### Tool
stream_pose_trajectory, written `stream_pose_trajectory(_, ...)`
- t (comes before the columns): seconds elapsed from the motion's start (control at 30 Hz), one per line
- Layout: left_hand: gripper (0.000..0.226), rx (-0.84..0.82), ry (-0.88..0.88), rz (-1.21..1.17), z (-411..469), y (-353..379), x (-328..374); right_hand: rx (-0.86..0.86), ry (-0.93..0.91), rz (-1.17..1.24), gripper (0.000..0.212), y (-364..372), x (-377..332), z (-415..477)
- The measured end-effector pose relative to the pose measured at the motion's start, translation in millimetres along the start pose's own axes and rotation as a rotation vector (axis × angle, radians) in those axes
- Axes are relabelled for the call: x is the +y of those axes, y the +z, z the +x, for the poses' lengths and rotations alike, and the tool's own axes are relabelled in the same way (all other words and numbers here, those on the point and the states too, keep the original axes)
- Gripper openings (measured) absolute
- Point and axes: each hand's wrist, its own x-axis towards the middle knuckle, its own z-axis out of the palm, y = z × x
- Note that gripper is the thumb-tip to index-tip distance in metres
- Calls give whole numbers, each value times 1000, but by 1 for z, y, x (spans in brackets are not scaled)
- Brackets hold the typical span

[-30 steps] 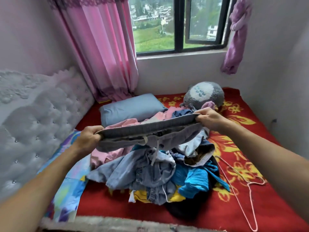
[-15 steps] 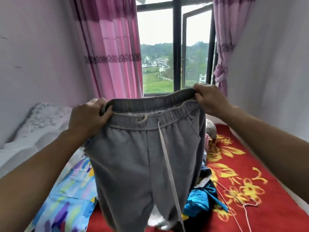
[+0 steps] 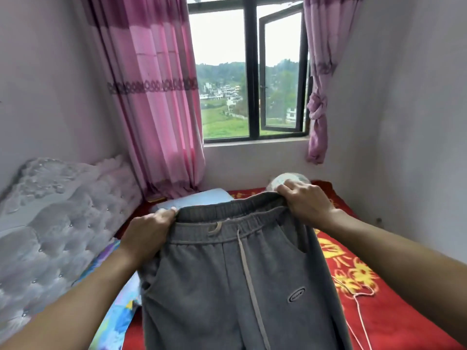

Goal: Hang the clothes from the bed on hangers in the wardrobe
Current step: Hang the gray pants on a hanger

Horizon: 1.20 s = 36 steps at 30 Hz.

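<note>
Head view shows the left hand [image 3: 149,231] and right hand [image 3: 307,203] each gripping the waistband of the grey trousers [image 3: 227,286], held above the bed [image 3: 404,311]; I think the loose drawstring [image 3: 249,274] could catch on the hanger [image 3: 355,297]; counted: one trousers, one hanger, two curtains.

Red bed [image 3: 394,324] with pillow [image 3: 197,198], hanger [image 3: 356,300]

One head-worn view — close above the bed [image 3: 404,324], facing forward and down toward the window [image 3: 251,72].
</note>
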Motion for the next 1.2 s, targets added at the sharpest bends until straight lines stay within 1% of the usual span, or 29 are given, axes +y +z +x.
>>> stream_pose_trajectory(0.07, 23, -65, 16, -50, 1, 20, 18, -50, 37, -10, 18, 23, 8, -13)
stream_pose_trajectory(0.17, 34, -179, 47, -66, 8, 60, 44, -176, 113, -35, 20, 59, 25, -28)
stream_pose_trajectory(0.2, 35, -256, 38, -82, 11, 75, 53, -212, 138, -26, 23, 71, 32, -34)
stream_pose_trajectory(0.27, 29, -396, 23, -138, 17, 104, 70, -267, 183, 4, 25, 97, 47, -44)
stream_pose_trajectory(0.33, 26, -452, 17, -159, 22, 146, 84, -330, 222, 25, 24, 127, 62, -56)
stream_pose_trajectory(0.43, 40, -556, 53, -191, 36, 196, 116, -442, 274, 55, 23, 183, 85, -70)
stream_pose_trajectory(0.47, 40, -600, 59, -184, 40, 215, 125, -482, 292, 72, 25, 204, 93, -74)
stream_pose_trajectory(0.5, 39, -643, 55, -178, 44, 236, 132, -517, 308, 91, 26, 225, 101, -77)
stream_pose_trajectory(0.57, 40, -680, 36, -190, 57, 275, 145, -603, 337, 134, 26, 269, 117, -83)
stream_pose_trajectory(0.67, 45, -742, 111, -142, 70, 342, 162, -721, 380, 209, 24, 338, 140, -97)
stream_pose_trajectory(0.73, 51, -835, 87, -133, 79, 374, 181, -807, 413, 289, 23, 382, 153, -113)
stream_pose_trajectory(0.8, 51, -878, 97, -133, 83, 403, 201, -881, 486, 397, 25, 421, 168, -130)
stream_pose_trajectory(0.87, 49, -896, 145, -140, 83, 432, 216, -941, 619, 487, 34, 453, 186, -149)
stream_pose_trajectory(0.9, 45, -904, 177, -143, 82, 447, 221, -955, 694, 493, 39, 469, 197, -162)
stream_pose_trajectory(0.93, 36, -896, 204, -147, 81, 461, 227, -963, 767, 470, 43, 483, 209, -176)
stream_pose_trajectory(1.0, 13, -855, 227, -152, 75, 486, 237, -988, 953, 399, 45, 511, 230, -208)
stream_pose_trajectory(1.07, 19, -826, 243, -145, 68, 513, 245, -1013, 1230, 358, 43, 541, 250, -248)
stream_pose_trajectory(1.1, 18, -823, 242, -133, 66, 524, 250, -1009, 1381, 346, 45, 554, 258, -267)
stream_pose_trajectory(1.2, 18, -814, 266, -103, 54, 556, 259, -958, 1770, 334, 65, 592, 271, -316)
